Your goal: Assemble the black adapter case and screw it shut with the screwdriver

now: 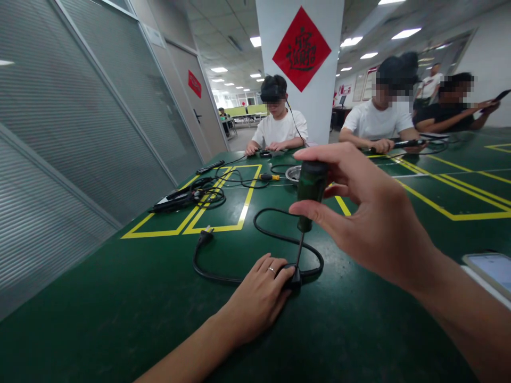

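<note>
In my right hand (359,207) is a screwdriver (311,183) with a dark green handle, gripped between thumb and fingers. Its thin shaft points down, and the tip meets a small black block (294,280) on the table. My left hand (261,287), wearing a ring, is closed over that block and presses it to the tabletop; most of the block is hidden beneath the fingers. A black power cord (217,276) runs from under the left hand to a two-pin plug (206,234). More cord loops behind the block.
The green table (139,298) carries yellow tape lines. Farther back lie tangled black cables (199,191), a yellow-handled screwdriver (268,177) and a metal bowl (293,173). A phone (491,268) rests at the right. Across the table, people (279,127) sit working.
</note>
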`<state>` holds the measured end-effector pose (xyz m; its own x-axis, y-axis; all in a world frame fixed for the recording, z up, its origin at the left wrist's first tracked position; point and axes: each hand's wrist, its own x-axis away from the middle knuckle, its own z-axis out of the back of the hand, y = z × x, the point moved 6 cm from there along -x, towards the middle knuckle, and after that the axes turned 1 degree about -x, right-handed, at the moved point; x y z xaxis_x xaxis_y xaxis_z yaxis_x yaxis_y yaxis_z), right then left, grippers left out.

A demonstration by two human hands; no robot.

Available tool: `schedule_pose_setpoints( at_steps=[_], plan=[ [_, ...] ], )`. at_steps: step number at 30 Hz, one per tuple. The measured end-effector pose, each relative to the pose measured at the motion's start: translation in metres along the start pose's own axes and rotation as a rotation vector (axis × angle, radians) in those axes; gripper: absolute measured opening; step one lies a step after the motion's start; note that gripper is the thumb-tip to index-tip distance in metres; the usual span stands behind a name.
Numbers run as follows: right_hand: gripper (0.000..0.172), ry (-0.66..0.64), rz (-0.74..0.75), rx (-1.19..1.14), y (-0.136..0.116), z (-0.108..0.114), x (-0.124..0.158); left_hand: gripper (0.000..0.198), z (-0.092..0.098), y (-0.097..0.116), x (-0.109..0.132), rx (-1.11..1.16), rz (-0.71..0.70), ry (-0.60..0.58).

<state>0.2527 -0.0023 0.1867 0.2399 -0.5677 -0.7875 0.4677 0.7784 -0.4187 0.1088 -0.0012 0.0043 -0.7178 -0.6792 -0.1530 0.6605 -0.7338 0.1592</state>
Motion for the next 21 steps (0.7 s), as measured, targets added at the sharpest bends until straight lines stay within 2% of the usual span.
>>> schedule_pose_setpoints(
  at_steps=[2, 5, 10, 14, 16, 18, 21],
  plan=[
    [0.046, -0.074, -0.006, -0.058, -0.002, -0.001, 0.0, 0.036, 0.0, 0.0, 0.0, 0.011, 0.001, 0.002],
    [0.048, -0.12, -0.041, -0.152, 0.0, -0.002, 0.0, 0.036, -0.001, 0.0, 0.001, 0.024, 0.004, 0.003],
    [0.037, 0.003, -0.071, -0.166, 0.006, 0.003, 0.001, 0.037, -0.001, 0.0, 0.0, 0.043, 0.015, -0.001],
    [0.054, -0.097, -0.111, -0.255, 0.014, 0.002, -0.001, 0.039, -0.001, -0.001, 0.0, 0.052, 0.018, 0.003],
    [0.054, -0.13, -0.132, -0.269, 0.018, 0.003, -0.002, 0.04, -0.001, -0.001, 0.001, 0.058, 0.016, 0.002],
    [0.05, -0.096, -0.139, -0.254, 0.021, 0.004, -0.003, 0.041, -0.001, -0.002, 0.001, 0.07, 0.013, 0.002],
    [0.048, 0.048, -0.13, -0.134, 0.023, 0.006, -0.002, 0.041, 0.001, -0.002, 0.002, 0.084, 0.007, 0.01]
  ],
)
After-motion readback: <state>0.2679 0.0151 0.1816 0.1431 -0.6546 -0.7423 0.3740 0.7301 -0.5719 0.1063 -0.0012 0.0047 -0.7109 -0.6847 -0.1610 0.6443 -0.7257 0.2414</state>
